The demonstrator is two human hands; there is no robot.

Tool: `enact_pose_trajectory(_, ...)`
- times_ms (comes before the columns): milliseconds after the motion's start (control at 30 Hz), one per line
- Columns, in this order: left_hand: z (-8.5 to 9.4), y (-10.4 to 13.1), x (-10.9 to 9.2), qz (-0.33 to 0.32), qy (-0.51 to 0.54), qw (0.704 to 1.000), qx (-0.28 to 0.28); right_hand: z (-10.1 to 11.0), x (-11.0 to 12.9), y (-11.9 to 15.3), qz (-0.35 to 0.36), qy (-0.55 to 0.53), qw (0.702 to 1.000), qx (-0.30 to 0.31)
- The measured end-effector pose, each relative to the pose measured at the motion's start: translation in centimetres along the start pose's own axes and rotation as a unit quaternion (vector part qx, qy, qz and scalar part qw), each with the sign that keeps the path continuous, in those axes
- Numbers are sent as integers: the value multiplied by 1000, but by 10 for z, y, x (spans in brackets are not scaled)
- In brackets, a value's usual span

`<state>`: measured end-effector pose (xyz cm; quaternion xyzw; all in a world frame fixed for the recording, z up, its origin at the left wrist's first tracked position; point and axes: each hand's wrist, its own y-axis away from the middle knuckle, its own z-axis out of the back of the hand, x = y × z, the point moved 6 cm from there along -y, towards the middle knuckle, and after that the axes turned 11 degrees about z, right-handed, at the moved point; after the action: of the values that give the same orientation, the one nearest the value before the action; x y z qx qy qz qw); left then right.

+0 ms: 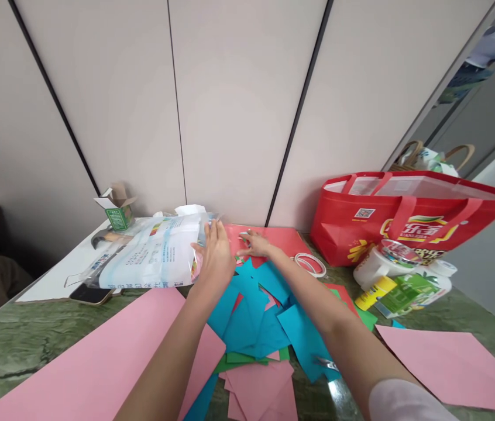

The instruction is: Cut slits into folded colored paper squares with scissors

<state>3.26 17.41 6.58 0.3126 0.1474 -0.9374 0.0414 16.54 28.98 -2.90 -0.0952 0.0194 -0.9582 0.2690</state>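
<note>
Plainly, left hand (pixel 217 250), thumb apart, against one package (pixel 146 256); right hand (pixel 255 243), fingers apart, over red paper (pixel 286 238); one red bag (pixel 339 216).

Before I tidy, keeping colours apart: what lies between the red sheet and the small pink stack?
In the head view: mostly blue paper, with green paper nearest the pink stack.

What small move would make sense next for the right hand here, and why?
Probably a light pinch by the right hand on the small pieces near its fingertips. It is over the red sheet, right beside them, while the left hand is at the end of the plastic pack. Whether it holds a piece is too small to tell.
</note>
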Motion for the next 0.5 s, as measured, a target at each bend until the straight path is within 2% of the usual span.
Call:
enact_pose_trajectory(133, -1, 1, -4, 9, -1, 1000, 23, -12, 19, 17, 17, -3, 1000, -3)
enact_pose_trajectory(300, 0, 4, -8, 25, -11, 999, 28, -14, 41, 37, 22, -32, 999, -13)
enact_pose_trajectory(500, 1, 5, -8, 14, -29, 999, 41, -7, 46, 45, 16, -167, 984, -57)
